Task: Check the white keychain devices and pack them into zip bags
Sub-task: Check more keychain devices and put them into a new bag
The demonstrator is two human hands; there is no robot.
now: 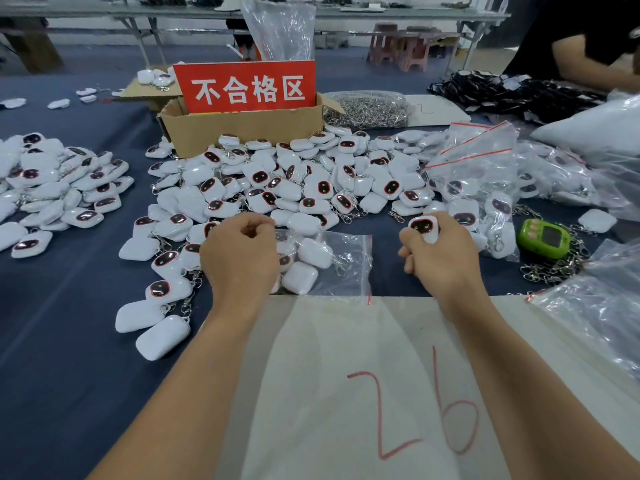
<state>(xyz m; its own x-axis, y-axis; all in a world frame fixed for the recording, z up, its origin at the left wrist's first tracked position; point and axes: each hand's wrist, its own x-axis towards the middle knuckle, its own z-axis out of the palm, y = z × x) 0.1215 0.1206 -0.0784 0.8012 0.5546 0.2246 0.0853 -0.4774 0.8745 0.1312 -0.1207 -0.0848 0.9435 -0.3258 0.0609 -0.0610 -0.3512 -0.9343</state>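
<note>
Left hand (242,261) pinches a zip bag (346,261), right hand (445,263) holds a white device (423,227); blue table (69,341), box (242,129) beyond them.

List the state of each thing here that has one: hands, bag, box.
zip bag: lying flat, white keychain devices inside; mouth open or shut, cannot tell.
left hand: fingers curled, pinching the zip bag's edge.
right hand: holds a single device, screen up.
cardboard box: flaps open.
green device: lying screen up.
</note>
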